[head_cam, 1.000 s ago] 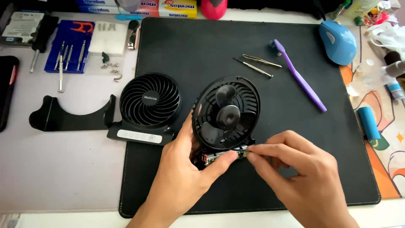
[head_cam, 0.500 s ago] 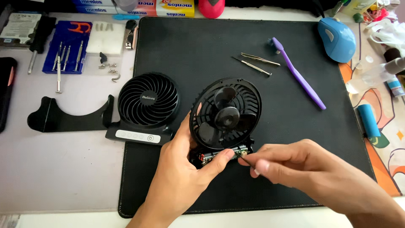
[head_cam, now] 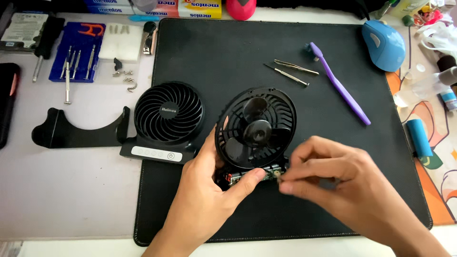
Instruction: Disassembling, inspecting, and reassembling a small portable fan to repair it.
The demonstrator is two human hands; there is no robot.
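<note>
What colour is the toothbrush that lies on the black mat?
The toothbrush is purple, handle and head alike; the head view shows it clearly on the mat.

The opened black fan half (head_cam: 256, 127) I'm gripping stands tilted on the black mat's centre, blades exposed behind the grille, its small circuit board (head_cam: 252, 175) showing at six o'clock beneath.
</note>
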